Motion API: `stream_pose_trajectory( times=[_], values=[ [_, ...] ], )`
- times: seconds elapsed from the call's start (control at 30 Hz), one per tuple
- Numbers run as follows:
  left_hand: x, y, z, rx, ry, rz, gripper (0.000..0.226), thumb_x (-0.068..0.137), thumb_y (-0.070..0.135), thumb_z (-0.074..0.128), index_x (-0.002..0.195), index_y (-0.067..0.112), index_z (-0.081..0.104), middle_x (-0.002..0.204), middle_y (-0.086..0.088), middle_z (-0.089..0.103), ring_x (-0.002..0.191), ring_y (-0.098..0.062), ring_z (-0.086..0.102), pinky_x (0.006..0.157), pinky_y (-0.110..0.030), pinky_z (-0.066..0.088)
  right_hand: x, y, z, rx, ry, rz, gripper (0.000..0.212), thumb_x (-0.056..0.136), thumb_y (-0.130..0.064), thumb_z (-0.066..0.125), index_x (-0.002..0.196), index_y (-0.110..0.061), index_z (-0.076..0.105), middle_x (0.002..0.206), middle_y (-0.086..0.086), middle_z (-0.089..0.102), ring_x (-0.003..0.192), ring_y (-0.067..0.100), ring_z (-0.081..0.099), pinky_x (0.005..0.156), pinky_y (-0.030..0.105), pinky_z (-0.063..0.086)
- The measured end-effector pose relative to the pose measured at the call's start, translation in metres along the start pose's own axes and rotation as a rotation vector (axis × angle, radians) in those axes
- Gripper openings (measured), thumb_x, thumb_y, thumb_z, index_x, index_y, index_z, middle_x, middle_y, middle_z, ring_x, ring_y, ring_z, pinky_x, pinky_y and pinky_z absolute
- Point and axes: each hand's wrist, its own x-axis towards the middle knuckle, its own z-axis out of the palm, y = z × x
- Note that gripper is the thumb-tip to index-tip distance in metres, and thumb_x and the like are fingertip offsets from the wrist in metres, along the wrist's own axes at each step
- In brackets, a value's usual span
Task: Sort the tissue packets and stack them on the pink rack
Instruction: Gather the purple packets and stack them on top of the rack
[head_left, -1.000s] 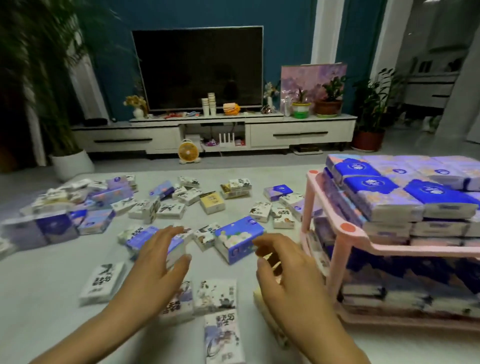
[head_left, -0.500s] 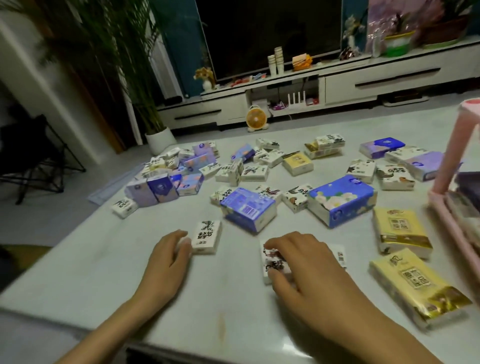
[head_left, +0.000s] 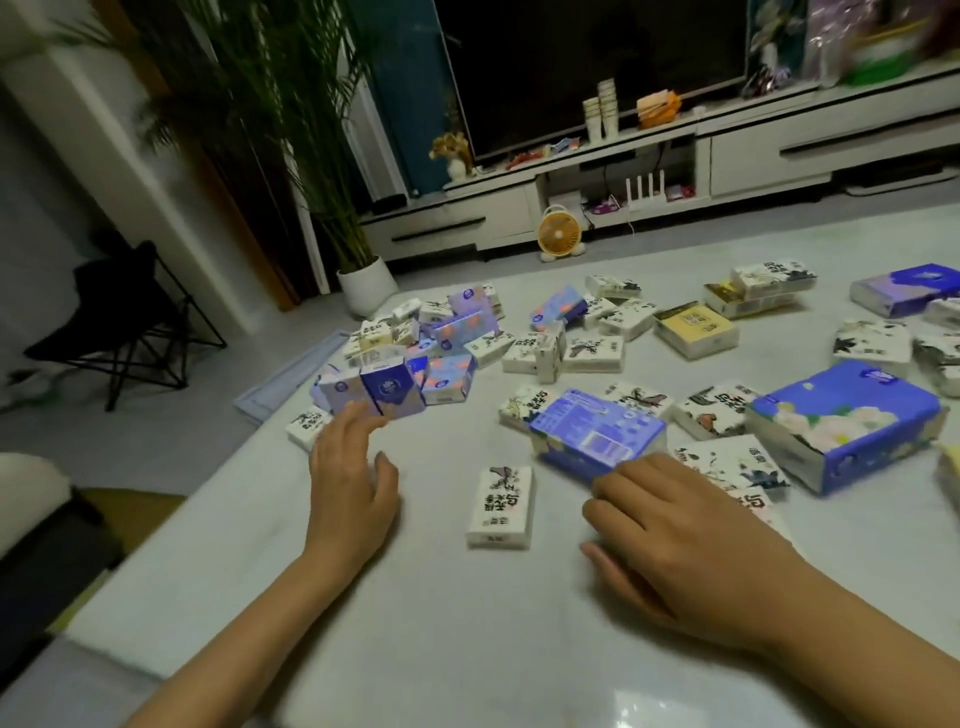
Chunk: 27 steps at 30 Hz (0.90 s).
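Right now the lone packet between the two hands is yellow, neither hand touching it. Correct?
Not yellow: the head view shows the packet is white with black print. It does lie between the left hand and right hand, untouched.

We are recording from one head-worn wide-angle camera, looking forward and down across the table (head_left: 483, 639); left hand (head_left: 349, 486) and right hand (head_left: 691, 545) are sitting nearest, TV cabinet (head_left: 831, 150) farthest.

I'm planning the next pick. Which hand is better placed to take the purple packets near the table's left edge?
Left. The left hand is open with fingertips almost at the purple packets; the right hand rests farther right, by the blue pack.
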Motion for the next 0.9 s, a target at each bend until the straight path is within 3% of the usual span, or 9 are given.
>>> stream_pose_trajectory(
  times=[0.1, 0.2, 0.33, 0.5, 0.57, 0.63, 0.7, 0.77, 0.9],
  values=[
    [0.013, -0.02, 0.001, -0.177, 0.256, -0.091, 0.033, 0.074, -0.006, 0.041, 0.102, -0.003, 0.059, 0.118, -0.023, 0.055, 0.113, -0.023, 0.044, 0.099, -0.029, 0.033, 0.014, 0.001, 0.004, 0.009, 0.127, 0.038, 0.036, 0.094, -0.025, 0.038, 0.077, -0.011, 0.066, 0.076, 0.007, 0.062, 0.067, 0.027, 0.055, 0.066, 0.034, 0.04],
    [0.032, -0.036, 0.01, -0.275, 0.434, -0.216, 0.035, 0.076, -0.005, 0.041, 0.108, -0.004, 0.055, 0.117, -0.022, 0.053, 0.112, -0.028, 0.047, 0.099, -0.035, 0.037, 0.044, -0.01, 0.007, 0.17, 0.196, 0.217, 0.023, 0.088, -0.022, 0.043, 0.092, -0.012, 0.063, 0.084, 0.005, 0.062, 0.077, 0.021, 0.053, 0.069, 0.028, 0.037],
    [0.047, -0.057, 0.021, -0.22, 0.327, -0.332, 0.065, 0.072, 0.013, 0.043, 0.137, 0.005, 0.039, 0.145, -0.013, 0.038, 0.136, -0.026, 0.031, 0.112, -0.031, 0.02, 0.121, -0.028, 0.033, 0.422, -0.052, 0.416, 0.044, 0.092, -0.023, 0.047, 0.134, -0.024, 0.034, 0.123, -0.005, 0.046, 0.114, 0.007, 0.039, 0.091, 0.022, 0.035],
    [0.054, -0.083, 0.021, -0.225, 0.238, -0.246, 0.072, 0.075, 0.02, 0.043, 0.144, 0.014, 0.026, 0.145, 0.011, 0.021, 0.138, -0.009, 0.015, 0.115, -0.032, 0.01, 0.229, -0.034, 0.083, 0.332, -0.226, 0.327, 0.082, 0.085, -0.024, 0.058, 0.149, -0.021, 0.005, 0.152, 0.004, 0.021, 0.137, 0.025, 0.024, 0.11, 0.038, 0.028],
    [0.056, -0.088, 0.023, -0.216, 0.161, -0.177, 0.069, 0.078, 0.025, 0.041, 0.144, 0.021, 0.022, 0.149, 0.01, 0.02, 0.14, -0.008, 0.012, 0.116, -0.029, 0.005, 0.258, -0.031, 0.099, 0.255, -0.282, 0.33, 0.087, 0.082, -0.028, 0.063, 0.148, -0.017, 0.008, 0.152, 0.008, 0.023, 0.136, 0.029, 0.028, 0.108, 0.042, 0.03],
    [0.055, -0.09, 0.025, -0.241, 0.068, -0.13, 0.068, 0.079, 0.033, 0.04, 0.143, 0.024, 0.021, 0.15, 0.012, 0.017, 0.141, -0.005, 0.01, 0.113, -0.019, 0.001, 0.265, -0.032, 0.112, 0.253, -0.302, 0.364, 0.066, 0.083, -0.026, 0.063, 0.139, -0.012, 0.03, 0.139, 0.013, 0.041, 0.124, 0.03, 0.041, 0.095, 0.035, 0.037],
    [0.055, -0.092, 0.025, -0.292, 0.023, -0.121, 0.068, 0.08, 0.033, 0.051, 0.143, 0.017, 0.029, 0.149, 0.009, 0.023, 0.14, -0.01, 0.019, 0.114, -0.021, 0.011, 0.254, -0.038, 0.116, 0.326, -0.251, 0.347, 0.036, 0.086, -0.018, 0.059, 0.119, -0.01, 0.048, 0.122, 0.013, 0.052, 0.111, 0.029, 0.048, 0.079, 0.029, 0.033],
    [0.056, -0.093, 0.022, -0.285, 0.032, -0.147, 0.066, 0.079, 0.023, 0.067, 0.139, 0.015, 0.039, 0.142, -0.004, 0.034, 0.132, -0.018, 0.033, 0.109, -0.027, 0.027, 0.232, -0.043, 0.111, 0.394, -0.214, 0.321, 0.024, 0.086, -0.013, 0.058, 0.11, -0.009, 0.054, 0.114, 0.01, 0.054, 0.104, 0.025, 0.049, 0.069, 0.025, 0.027],
    [0.054, -0.085, 0.012, -0.163, 0.052, -0.243, 0.048, 0.079, 0.014, 0.068, 0.126, 0.014, 0.055, 0.118, -0.013, 0.039, 0.112, -0.026, 0.039, 0.093, -0.021, 0.03, 0.187, -0.049, 0.071, 0.64, -0.147, 0.386, 0.026, 0.086, -0.011, 0.062, 0.11, -0.016, 0.054, 0.107, 0.003, 0.061, 0.093, 0.015, 0.056, 0.078, 0.024, 0.04]
  ],
)
